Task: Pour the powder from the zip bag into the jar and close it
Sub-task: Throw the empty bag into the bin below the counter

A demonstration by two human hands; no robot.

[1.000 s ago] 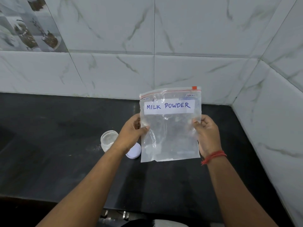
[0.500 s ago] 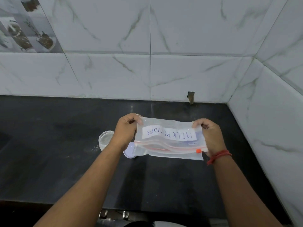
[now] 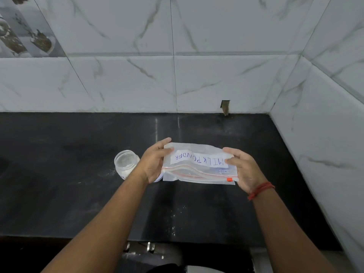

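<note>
A clear zip bag (image 3: 199, 164) with a white "MILK POWDER" label is held flat and upside down above the black counter, its red zip edge and orange slider nearest me. My left hand (image 3: 153, 160) pinches the bag's left end and my right hand (image 3: 243, 168) pinches its right end. A small clear jar (image 3: 126, 161) stands open on the counter just left of my left hand, with white powder in its bottom. A sliver of its white lid (image 3: 159, 177) shows under my left hand and the bag.
The black counter (image 3: 78, 194) runs to marble-tiled walls at the back and right, forming a corner at the right. Specks of spilled powder lie on the counter in front of the bag. A small notch (image 3: 225, 107) breaks the back tile.
The bag was upright with the label facing me; it has been tipped forward and turned over to lie flat, lower over the counter. Both hands kept their grip.
</note>
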